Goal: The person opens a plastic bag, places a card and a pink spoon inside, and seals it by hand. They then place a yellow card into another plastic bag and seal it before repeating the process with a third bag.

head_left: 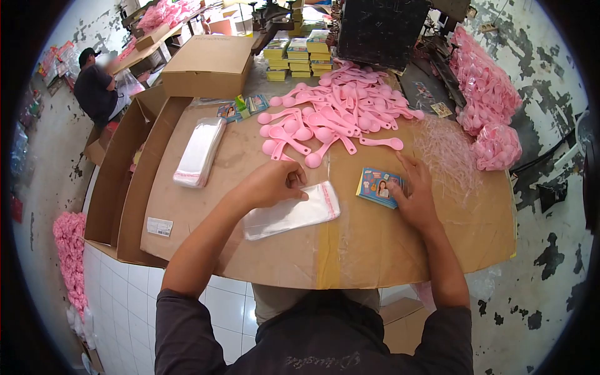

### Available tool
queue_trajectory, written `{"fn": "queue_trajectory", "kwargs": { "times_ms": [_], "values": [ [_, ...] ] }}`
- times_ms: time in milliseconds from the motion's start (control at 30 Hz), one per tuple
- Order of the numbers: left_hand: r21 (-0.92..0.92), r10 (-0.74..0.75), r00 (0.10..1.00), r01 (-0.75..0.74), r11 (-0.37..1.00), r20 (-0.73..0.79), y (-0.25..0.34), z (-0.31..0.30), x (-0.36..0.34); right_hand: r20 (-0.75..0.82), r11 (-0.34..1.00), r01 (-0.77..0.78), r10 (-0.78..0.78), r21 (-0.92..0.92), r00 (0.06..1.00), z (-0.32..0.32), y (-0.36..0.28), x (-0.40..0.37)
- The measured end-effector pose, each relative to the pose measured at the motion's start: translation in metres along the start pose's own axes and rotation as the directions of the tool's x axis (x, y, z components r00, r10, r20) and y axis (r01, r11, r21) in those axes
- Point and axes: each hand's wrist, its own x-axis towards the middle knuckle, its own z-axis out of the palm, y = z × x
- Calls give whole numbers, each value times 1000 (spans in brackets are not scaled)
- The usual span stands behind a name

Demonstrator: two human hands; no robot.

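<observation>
My left hand point(281, 184) is over a stack of clear plastic bags point(292, 214) with a red-printed strip at one end. Its fingers are loosely curled, the thumb is apart from them, and nothing shows between them. On the right, my right hand point(415, 192) is at a small stack of blue printed cards point(377, 186) with yellow edges. The thumb lies on the top card while the other fingers stretch out past the stack's right side. Beyond both hands spreads a heap of pink plastic measuring spoons point(340, 106); a single spoon point(382, 143) lies at its near edge.
Another stack of clear bags point(200, 152) lies left, near a white label point(160, 226). Card bundles point(299, 55) and a closed cardboard box point(209, 64) stand at the back. Bagged pink spoons point(484, 84) pile up at right. A person point(97, 87) sits at far left.
</observation>
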Motion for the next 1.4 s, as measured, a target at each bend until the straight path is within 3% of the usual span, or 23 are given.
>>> {"fn": "queue_trajectory", "kwargs": {
  "times_ms": [33, 100, 167, 300, 367, 467, 533, 567, 600, 667, 733, 833, 933, 1033, 1133, 1233, 1333, 1400],
  "values": [
    [-28, 14, 1000, -15, 1000, -10, -4, 1, 0, 110, 989, 146, -149, 29, 983, -6, -6, 0],
    [-40, 49, 998, -51, 998, -39, -6, 0, -2, 300, 903, 410, -429, 127, 852, -23, -22, -5],
    [-20, 85, 994, -87, 996, -66, -4, 1, -9, 433, 834, 465, -552, 297, 713, -18, -50, -17],
    [4, 77, 992, -77, 997, -103, -5, 5, -13, 574, 927, 341, -367, 158, 732, -13, -75, -54],
    [53, 70, 993, -65, 996, -93, -2, 4, -14, 648, 951, 290, -291, 111, 704, -33, -70, -66],
    [105, 96, 989, -84, 991, -114, -3, 7, -15, 651, 992, 119, -124, 53, 749, -83, -58, -84],
    [97, 106, 987, -95, 991, -121, -6, 10, -14, 428, 997, -67, 72, -27, 901, -132, -45, -96],
    [89, 102, 986, -91, 992, -130, -7, 12, -14, 174, 965, -255, 263, -64, 949, -154, -29, -112],
    [88, 100, 987, -90, 992, -126, -4, 13, -14, -95, 901, -431, 425, -47, 900, -177, -8, -131],
    [92, 91, 988, -80, 993, -125, 4, 11, -17, -452, 788, -519, 350, -332, 821, -234, 35, -154],
    [78, 87, 989, -77, 994, -124, 7, 12, -17, -720, 716, -683, 395, -148, 570, -279, 106, -204],
    [73, 93, 989, -85, 994, -118, 4, 14, -16, -662, 613, -772, 509, -170, 550, -311, 204, -290],
    [65, 84, 988, -76, 995, -130, 8, 13, -18, -288, 442, -788, 759, -428, 583, -300, 219, -307],
    [61, 83, 987, -75, 995, -139, 6, 14, -16, -198, 411, -538, 629, -736, 752, -301, 228, -309],
    [51, 88, 986, -81, 995, -143, 8, 13, -16, -221, 569, -725, 707, -387, 672, -326, 229, -290],
    [65, 119, 979, -110, 992, -164, 4, 14, -14, -146, 588, -724, 731, -359, 666, -335, 220, -275],
    [82, 110, 973, -95, 992, -203, 3, 11, -15, -455, 0, -642, 705, -767, 544, -323, 148, -206],
    [60, 59, 972, -47, 997, -226, 10, 8, -17, -424, 227, -659, 608, -718, 671, -296, 100, -156]
  ]
}}
